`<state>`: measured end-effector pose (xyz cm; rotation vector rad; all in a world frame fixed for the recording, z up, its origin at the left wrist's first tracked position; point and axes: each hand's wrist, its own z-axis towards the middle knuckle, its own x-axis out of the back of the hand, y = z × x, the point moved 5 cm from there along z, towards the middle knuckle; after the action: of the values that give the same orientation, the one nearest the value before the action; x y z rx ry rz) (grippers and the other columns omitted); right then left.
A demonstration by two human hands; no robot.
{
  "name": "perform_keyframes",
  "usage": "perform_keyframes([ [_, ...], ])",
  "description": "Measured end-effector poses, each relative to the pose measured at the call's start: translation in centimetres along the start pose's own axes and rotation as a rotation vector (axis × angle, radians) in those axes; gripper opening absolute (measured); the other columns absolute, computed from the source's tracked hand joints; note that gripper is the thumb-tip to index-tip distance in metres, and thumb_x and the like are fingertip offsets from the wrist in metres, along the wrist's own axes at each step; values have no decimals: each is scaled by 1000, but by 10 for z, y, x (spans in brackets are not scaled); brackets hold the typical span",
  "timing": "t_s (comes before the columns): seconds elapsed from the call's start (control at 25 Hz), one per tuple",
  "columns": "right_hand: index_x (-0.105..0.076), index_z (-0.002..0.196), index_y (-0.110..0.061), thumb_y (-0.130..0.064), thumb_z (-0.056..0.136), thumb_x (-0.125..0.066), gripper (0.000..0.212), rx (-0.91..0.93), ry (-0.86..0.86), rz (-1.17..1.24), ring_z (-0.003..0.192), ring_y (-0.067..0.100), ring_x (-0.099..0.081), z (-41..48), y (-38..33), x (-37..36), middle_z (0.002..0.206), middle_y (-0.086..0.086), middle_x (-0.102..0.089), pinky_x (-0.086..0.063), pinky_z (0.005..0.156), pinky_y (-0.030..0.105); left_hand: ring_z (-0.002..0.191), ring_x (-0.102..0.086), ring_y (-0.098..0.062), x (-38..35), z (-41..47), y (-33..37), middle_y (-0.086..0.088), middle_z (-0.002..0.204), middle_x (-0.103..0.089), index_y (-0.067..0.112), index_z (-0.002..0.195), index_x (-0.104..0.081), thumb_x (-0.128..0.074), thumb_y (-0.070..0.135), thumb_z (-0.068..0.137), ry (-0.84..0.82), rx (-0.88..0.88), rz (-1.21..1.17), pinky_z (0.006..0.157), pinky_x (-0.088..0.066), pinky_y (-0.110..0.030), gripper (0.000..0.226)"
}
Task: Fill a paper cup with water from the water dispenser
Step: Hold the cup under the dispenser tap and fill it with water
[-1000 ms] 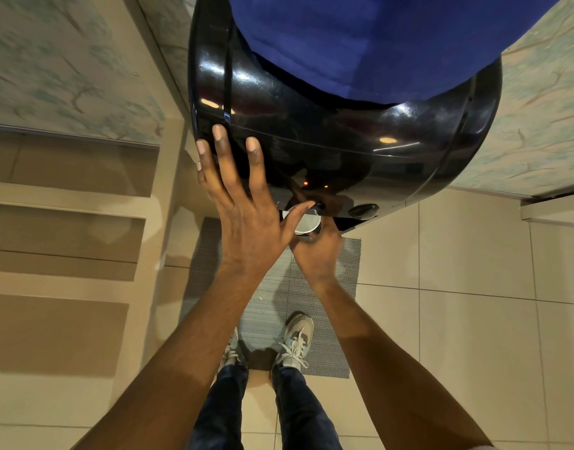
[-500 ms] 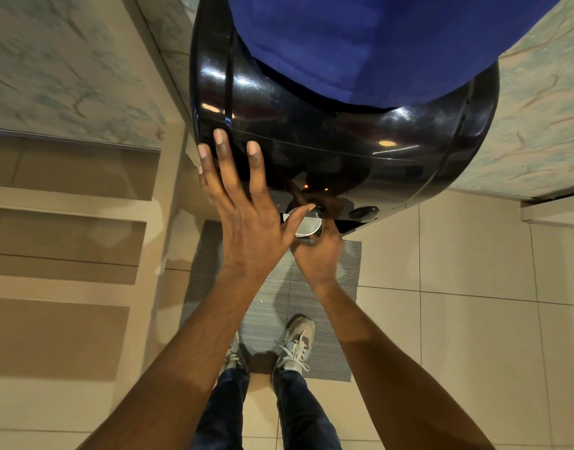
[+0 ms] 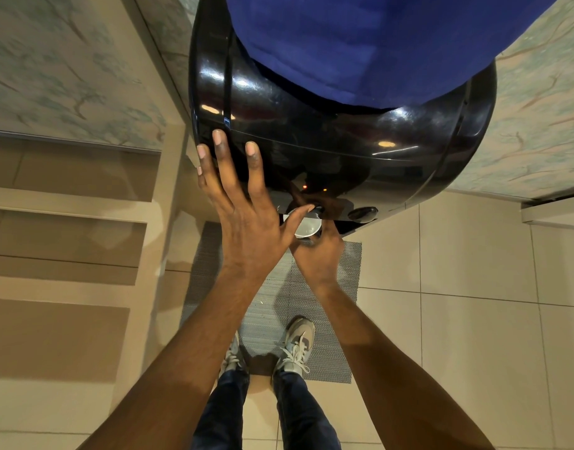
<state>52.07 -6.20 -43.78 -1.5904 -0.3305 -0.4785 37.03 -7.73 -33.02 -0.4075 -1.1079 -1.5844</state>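
The left hand [image 3: 246,222] lies flat, fingers [image 3: 222,164] spread wide against the glossy black water dispenser [image 3: 344,141], thumb reaching the tap. The right hand [image 3: 318,254] wraps its fingers around the paper cup [image 3: 306,228] beneath the spout, above a grey mat [image 3: 279,293].

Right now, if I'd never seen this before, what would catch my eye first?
The glossy black dispenser fills the top middle, with a big blue bottle on it. The left hand spreads flat against the dispenser's front, thumb reaching toward the tap area. Just beside it, the right hand holds a small paper cup under the spout; below, grey sneakers stand on a grey mat.
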Motion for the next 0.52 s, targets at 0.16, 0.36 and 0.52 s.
perform_keyframes([
  [0.16,-69,114,-7,-23,69,-93,54,-6,-4,2,87,11,-72,0,-1,-1,101,6,-79,-49,74,4,150,-5,-55,0,0,0,-28,161,-7,25,162,24,-80,73,75,-1,2,-7,128,-10,-69,144],
  [0.36,-68,116,-7,-31,69,-90,57,-5,-10,11,89,14,-75,-1,-2,-1,101,3,-79,-57,77,17,155,-1,-52,0,0,-1,-27,162,-7,25,162,24,-81,72,75,2,6,-7,128,-9,-69,144],
  [0.52,-68,116,-6,-34,68,-87,59,10,-6,14,93,18,-76,-2,-2,-1,102,4,-79,-60,81,28,151,-5,-55,0,0,-1,-28,161,-7,24,162,23,-78,74,77,3,2,-9,128,-11,-69,141],
])
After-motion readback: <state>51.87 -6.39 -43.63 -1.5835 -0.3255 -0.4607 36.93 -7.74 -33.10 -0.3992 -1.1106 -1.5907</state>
